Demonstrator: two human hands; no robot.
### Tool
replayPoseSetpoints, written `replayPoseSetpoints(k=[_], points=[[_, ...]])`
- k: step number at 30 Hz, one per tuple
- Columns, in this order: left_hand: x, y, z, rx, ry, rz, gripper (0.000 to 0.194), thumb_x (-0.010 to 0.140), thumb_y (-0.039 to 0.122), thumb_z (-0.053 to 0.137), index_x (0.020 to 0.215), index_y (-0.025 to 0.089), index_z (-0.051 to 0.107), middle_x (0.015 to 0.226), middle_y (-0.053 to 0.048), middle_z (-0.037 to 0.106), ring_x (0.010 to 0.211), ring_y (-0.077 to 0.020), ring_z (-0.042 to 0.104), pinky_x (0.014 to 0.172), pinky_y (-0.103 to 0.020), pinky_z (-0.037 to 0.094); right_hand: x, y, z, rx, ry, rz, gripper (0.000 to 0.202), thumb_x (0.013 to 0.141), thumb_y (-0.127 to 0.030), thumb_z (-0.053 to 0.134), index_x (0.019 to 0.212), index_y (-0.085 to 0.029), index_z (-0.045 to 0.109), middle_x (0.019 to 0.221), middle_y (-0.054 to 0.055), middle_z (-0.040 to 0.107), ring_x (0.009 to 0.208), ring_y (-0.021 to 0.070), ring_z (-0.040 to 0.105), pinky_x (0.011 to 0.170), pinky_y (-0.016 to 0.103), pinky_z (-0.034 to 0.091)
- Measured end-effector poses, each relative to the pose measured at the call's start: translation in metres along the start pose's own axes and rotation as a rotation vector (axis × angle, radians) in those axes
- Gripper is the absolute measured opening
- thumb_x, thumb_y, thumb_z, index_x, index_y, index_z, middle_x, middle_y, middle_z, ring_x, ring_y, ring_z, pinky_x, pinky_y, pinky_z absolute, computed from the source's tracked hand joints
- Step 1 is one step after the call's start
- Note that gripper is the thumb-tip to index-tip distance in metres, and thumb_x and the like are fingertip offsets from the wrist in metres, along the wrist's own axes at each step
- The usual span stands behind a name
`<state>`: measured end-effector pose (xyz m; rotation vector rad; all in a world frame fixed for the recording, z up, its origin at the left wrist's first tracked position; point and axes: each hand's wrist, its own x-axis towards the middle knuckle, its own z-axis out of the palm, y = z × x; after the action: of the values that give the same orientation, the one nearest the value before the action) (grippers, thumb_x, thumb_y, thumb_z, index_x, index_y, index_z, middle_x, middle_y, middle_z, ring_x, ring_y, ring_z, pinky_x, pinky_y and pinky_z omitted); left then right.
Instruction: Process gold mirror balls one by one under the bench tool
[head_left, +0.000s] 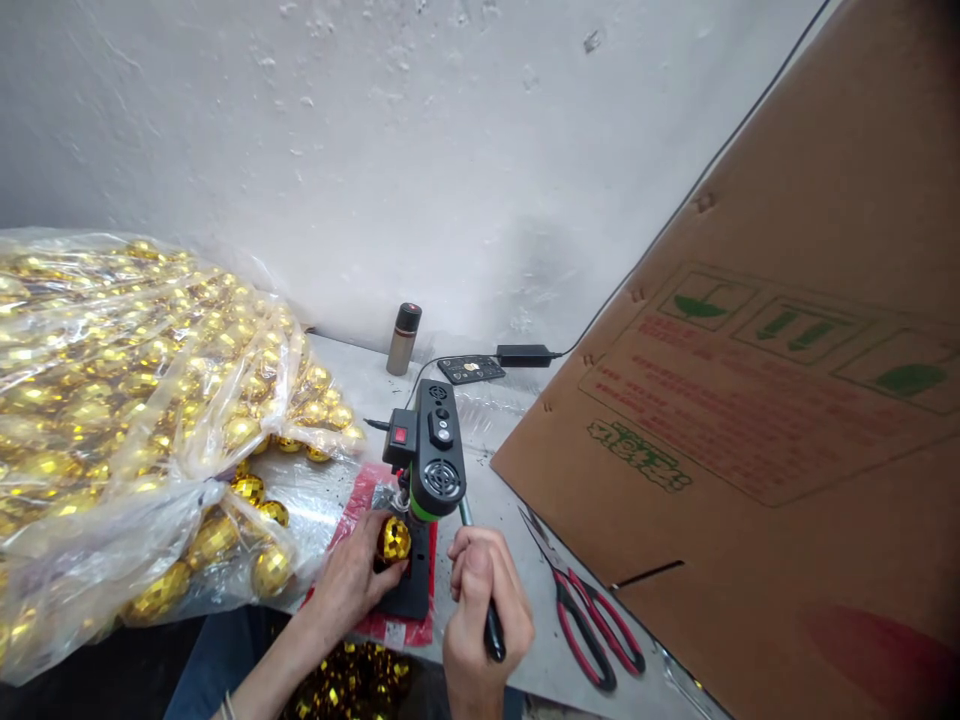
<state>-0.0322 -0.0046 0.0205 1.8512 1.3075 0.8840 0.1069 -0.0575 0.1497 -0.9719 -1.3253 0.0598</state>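
Observation:
My left hand (365,568) is closed around a small gold mirror ball (394,539), fingers behind it and thumb in front. It holds the ball over the black base (409,600) of a small bench drill press (439,450), just below the head with its green ring. My right hand (486,610) is wrapped around the press's lever (493,635), a metal rod with a black grip end. The drill bit is hidden behind the head and the ball. Under the base lies a red plastic sheet (416,632).
Clear bags (217,440) full of gold balls fill the left. Red-handled scissors (592,610) lie right of my right hand, beside a large cardboard box (750,400). Toward the wall are a spray can (403,340), a dark phone-like slab (471,370) and a power adapter (523,355).

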Motion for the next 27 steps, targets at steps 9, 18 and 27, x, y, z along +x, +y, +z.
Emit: replayPoseSetpoints(k=[9, 18, 27], points=[[0.002, -0.001, 0.027, 0.100, 0.112, 0.118, 0.044, 0.084, 0.034, 0.076, 0.126, 0.021, 0.067, 0.117, -0.014, 0.078, 0.110, -0.0365, 0.074, 0.095, -0.054, 0.060, -0.001, 0.001, -0.003, -0.034, -0.026, -0.014, 0.031, 0.107, -0.006, 0.043, 0.082, -0.022, 0.052, 0.075, -0.003, 0.053, 0.064, 0.0096, 0.053, 0.057, 0.021, 0.043], [0.005, -0.002, 0.021, 0.110, 0.034, 0.081, 0.044, 0.081, 0.032, 0.077, 0.122, 0.022, 0.068, 0.113, -0.012, 0.078, 0.107, -0.0357, 0.071, 0.096, -0.052, 0.054, -0.017, 0.014, -0.003, -0.038, -0.009, -0.060, 0.034, 0.108, -0.009, 0.042, 0.077, -0.023, 0.049, 0.071, -0.004, 0.052, 0.065, 0.0099, 0.056, 0.058, 0.022, 0.043], [0.003, 0.001, 0.023, 0.097, 0.039, 0.045, 0.043, 0.078, 0.028, 0.079, 0.119, 0.023, 0.068, 0.111, -0.010, 0.078, 0.105, -0.0346, 0.070, 0.096, -0.050, 0.052, -0.047, 0.035, 0.008, -0.056, 0.091, -0.009, 0.037, 0.112, -0.023, 0.041, 0.077, -0.022, 0.053, 0.078, -0.002, 0.054, 0.065, 0.0116, 0.051, 0.062, 0.027, 0.043]])
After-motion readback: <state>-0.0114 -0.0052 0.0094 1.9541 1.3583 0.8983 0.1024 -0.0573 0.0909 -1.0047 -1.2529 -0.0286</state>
